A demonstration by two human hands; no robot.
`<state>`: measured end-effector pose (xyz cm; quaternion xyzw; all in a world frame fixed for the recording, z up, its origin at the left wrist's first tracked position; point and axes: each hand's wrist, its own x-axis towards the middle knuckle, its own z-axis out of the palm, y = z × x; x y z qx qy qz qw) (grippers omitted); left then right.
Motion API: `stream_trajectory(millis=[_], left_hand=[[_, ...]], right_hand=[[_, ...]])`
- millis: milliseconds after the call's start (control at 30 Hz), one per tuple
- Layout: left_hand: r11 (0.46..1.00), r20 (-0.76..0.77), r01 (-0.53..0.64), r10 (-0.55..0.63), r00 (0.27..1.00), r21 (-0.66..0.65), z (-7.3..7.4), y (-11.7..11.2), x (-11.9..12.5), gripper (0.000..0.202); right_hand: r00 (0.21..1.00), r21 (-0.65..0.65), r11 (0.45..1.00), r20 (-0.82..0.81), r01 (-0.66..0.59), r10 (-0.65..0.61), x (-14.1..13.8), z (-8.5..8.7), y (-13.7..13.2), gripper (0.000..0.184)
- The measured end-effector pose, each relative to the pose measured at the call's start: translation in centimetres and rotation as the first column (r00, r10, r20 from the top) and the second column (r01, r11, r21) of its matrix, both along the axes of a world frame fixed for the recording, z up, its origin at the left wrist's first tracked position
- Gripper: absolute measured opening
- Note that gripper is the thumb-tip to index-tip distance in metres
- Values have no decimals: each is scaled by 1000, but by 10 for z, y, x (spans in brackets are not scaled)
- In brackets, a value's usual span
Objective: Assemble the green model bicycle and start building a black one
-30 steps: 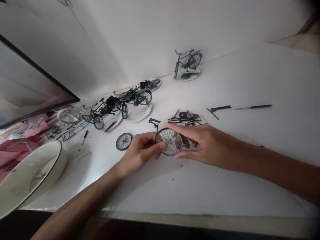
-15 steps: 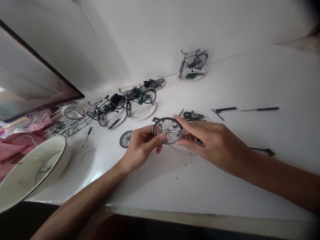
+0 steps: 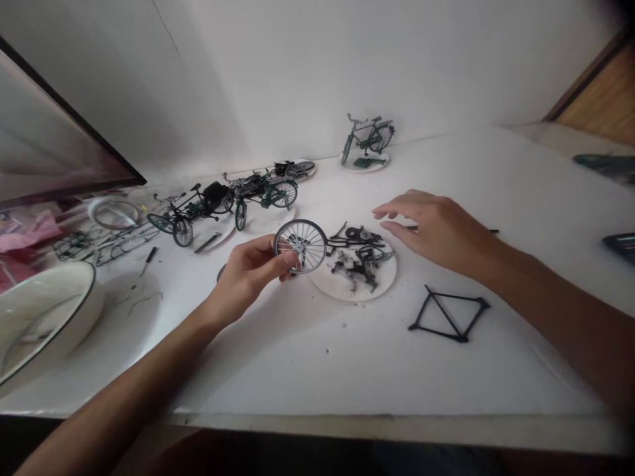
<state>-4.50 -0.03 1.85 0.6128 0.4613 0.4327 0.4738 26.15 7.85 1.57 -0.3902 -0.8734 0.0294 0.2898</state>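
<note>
My left hand point(image 3: 253, 268) pinches a miniature bicycle wheel point(image 3: 311, 237) with a black tyre and thin silvery spokes, held up above the table with its face toward me. Dark parts show behind the spokes; whether they belong to the wheel I cannot tell. My right hand point(image 3: 426, 225) hovers to the right, fingers stretched out and thumb apart, with nothing seen in it. Below and between the hands, a white plate point(image 3: 327, 283) bears small black and grey bicycle parts point(image 3: 362, 268). Thin dark tools or bars lie partly hidden behind my right hand.
A black miniature bicycle frame point(image 3: 449, 324) lies at right. Assembled model bicycles point(image 3: 265, 192) stand along the wall, one bicycle point(image 3: 370, 137) on its own plate. A white enamel basin point(image 3: 54, 317), wire pieces and a small screwdriver point(image 3: 148, 260) are at left. A dark device point(image 3: 620, 241) lies far right.
My right hand has let go of the wheel and moved away to the right. My left hand keeps the wheel. The view has turned right, bringing the bicycle frame and plate of parts into clearer sight.
</note>
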Motion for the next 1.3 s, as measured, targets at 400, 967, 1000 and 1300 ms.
stream_trajectory(millis=[400,967,1000,1300], left_hand=[[990,-108,119,-126,986,-70,7,2,-2,27],[981,-149,167,-180,972,-97,4,2,0,28],[980,-152,171,-185,971,-96,4,2,0,29],[972,-66,220,-226,972,-82,1,-1,6,31]], right_hand=[[932,-22,994,352,103,-89,-9,4,-19,21],[948,-154,983,316,101,-48,-4,23,-29,25],[952,-174,980,306,91,-34,-2,24,-29,24],[976,-217,976,207,-23,69,15,43,-23,23]])
